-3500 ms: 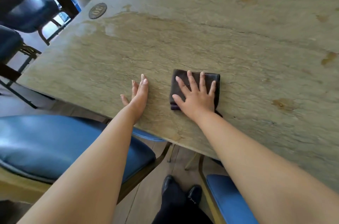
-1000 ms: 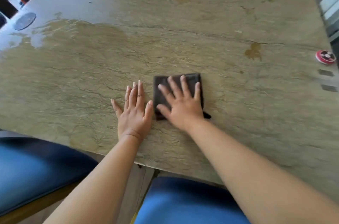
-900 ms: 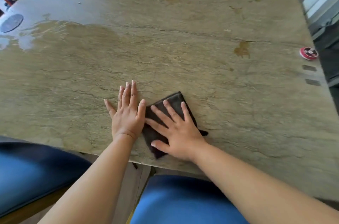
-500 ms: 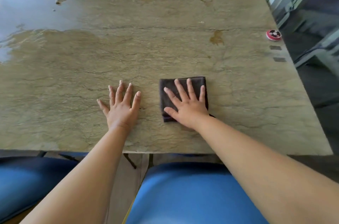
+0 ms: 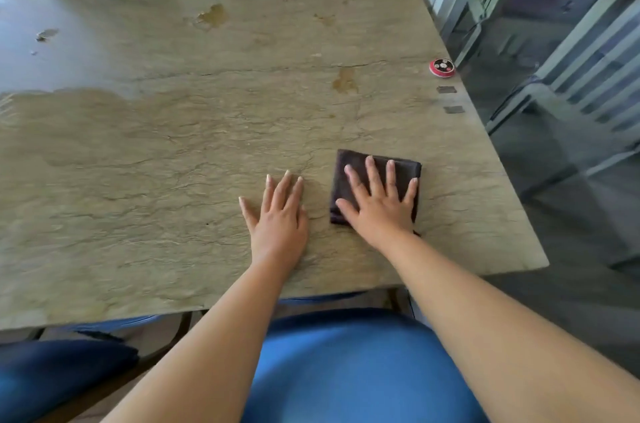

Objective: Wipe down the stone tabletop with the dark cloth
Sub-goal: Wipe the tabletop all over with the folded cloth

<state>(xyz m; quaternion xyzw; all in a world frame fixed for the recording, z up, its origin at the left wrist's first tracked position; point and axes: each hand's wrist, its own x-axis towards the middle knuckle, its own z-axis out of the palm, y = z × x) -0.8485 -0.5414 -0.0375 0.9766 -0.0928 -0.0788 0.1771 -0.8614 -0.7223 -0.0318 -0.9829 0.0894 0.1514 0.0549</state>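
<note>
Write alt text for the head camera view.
A person's right hand presses a folded dark cloth flat on a beige stone tabletop, left hand flat beside it. A small red round disc sits near the table's right edge.

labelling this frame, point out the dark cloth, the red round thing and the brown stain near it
dark cloth (image 5: 353, 163): head view, bare far-left corner.
red round thing (image 5: 442, 67): head view, centre of its top.
brown stain (image 5: 344, 80): head view, middle of the blotch.

Blue chairs (image 5: 349, 363), glass wall (image 5: 554, 42)
</note>
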